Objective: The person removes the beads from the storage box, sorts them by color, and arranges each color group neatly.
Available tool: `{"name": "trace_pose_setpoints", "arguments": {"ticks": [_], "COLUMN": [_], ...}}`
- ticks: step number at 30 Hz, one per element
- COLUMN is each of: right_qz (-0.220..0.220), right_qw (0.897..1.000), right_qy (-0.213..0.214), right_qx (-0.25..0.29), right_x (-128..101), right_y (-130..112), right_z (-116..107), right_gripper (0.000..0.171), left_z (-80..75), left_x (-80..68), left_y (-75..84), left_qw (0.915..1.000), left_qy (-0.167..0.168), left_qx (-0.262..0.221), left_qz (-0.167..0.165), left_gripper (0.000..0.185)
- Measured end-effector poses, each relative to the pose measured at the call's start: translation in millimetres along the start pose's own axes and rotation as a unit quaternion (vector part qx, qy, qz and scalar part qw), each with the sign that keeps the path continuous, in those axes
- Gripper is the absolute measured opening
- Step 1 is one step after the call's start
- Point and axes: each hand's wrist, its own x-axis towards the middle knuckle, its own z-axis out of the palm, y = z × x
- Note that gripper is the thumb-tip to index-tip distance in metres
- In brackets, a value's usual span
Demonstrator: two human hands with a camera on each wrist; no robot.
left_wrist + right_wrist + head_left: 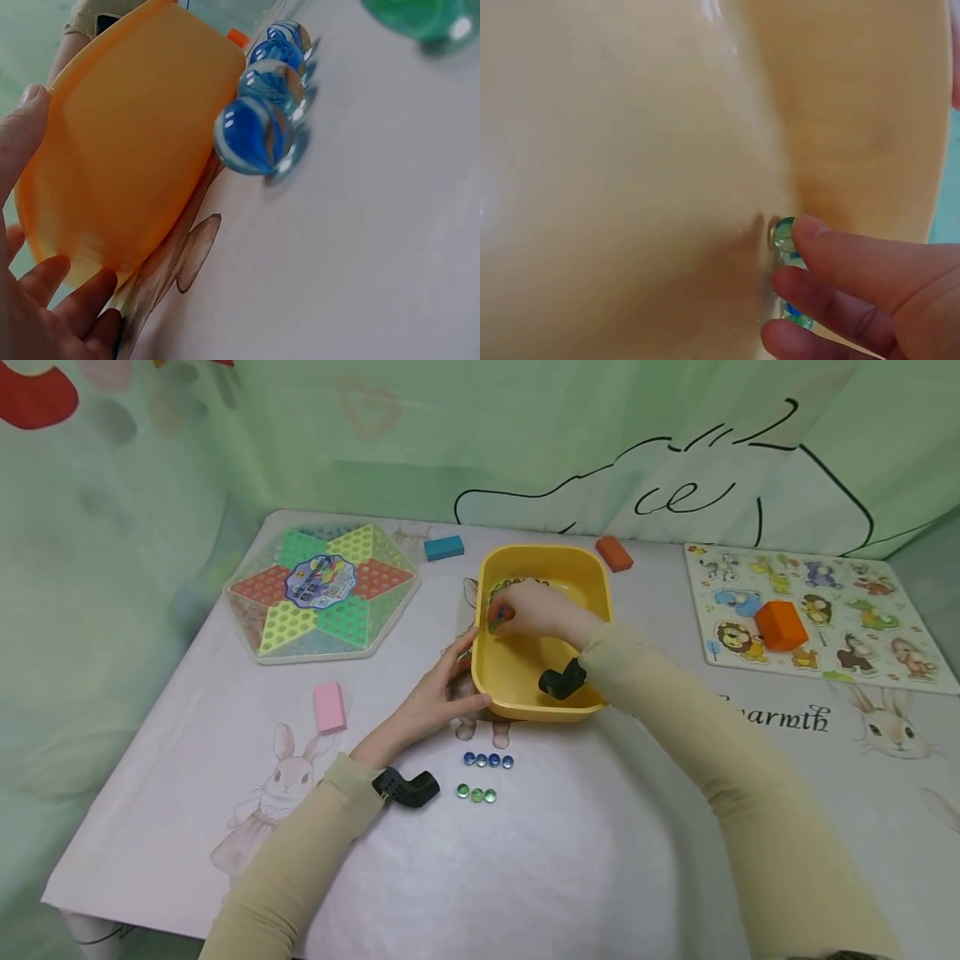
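- Head view: marbles (pixel 517 585) are gathered at the far left inner wall of the yellow tub (pixel 592 577), which stands near the middle of the table (pixel 600 860). The right hand (pixel 525 610) is reached into the tub with fingers curled around marbles. The left hand (pixel 435 693) is laid against the tub's near left corner, fingers fairly straight, bracing it. A row of blue marbles (pixel 487 761) and a row of green marbles (pixel 477 793) are set near the table's front edge. A checkers board (pixel 322 589) lies toward the far left corner, an animal puzzle (pixel 813 606) toward the far right.
- Left wrist view: blue marbles (pixel 255 135) are seen as smooth glass, judged hard, slippery and ready to roll; the tub wall (pixel 127 142) looks thin, light plastic, best steadied at its rim. The fingers (pixel 45 281) rest on the wall.
- Right wrist view: fingertips (pixel 840 247) are closed on a green marble (pixel 784 234) against the tub wall; a fingertip pinch from opposite sides is judged best.
- Surface and room: the table is covered with a smooth printed cloth; green curtains hang behind.
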Motion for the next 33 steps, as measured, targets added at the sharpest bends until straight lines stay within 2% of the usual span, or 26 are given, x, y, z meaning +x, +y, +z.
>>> {"name": "trace_pose_setpoints", "arguments": {"ticks": [4,10,18,24,29,33], "right_qz": [0.013,0.026,-0.016,-0.021,-0.047,-0.049], "right_qw": [1.0,0.999,0.999,1.0,0.998,0.996], "right_qy": [0.007,0.001,-0.012,-0.021,0.011,0.026], "right_qx": [-0.015,-0.029,-0.047,-0.005,0.028,0.068], "right_x": [0,2,-8,-28,-51,-72], "right_y": [-1,-2,-1,0,-7,-16], "right_z": [3,7,-5,-26,-39,-40], "right_gripper": [0.023,0.021,0.018,0.017,0.017,0.015], "left_z": [0.8,1.8,2.4,3.1,1.4,0.4], "left_x": [0.5,0.9,0.4,0.9,0.8,0.2], "left_y": [-0.3,-0.4,0.3,-0.2,0.1,0.2], "left_qw": [1.0,0.9997,0.9997,0.9998,0.9999,0.9999], "left_qy": [0.004,0.01,0.011,0.007,0.003,0.004], "left_qx": [0.004,0.007,0.003,0.01,0.012,0.012], "left_qz": [0.0,-0.02,-0.024,-0.012,-0.01,-0.011], "left_gripper": [0.086,0.086,0.085,0.086,0.086,0.086]}}
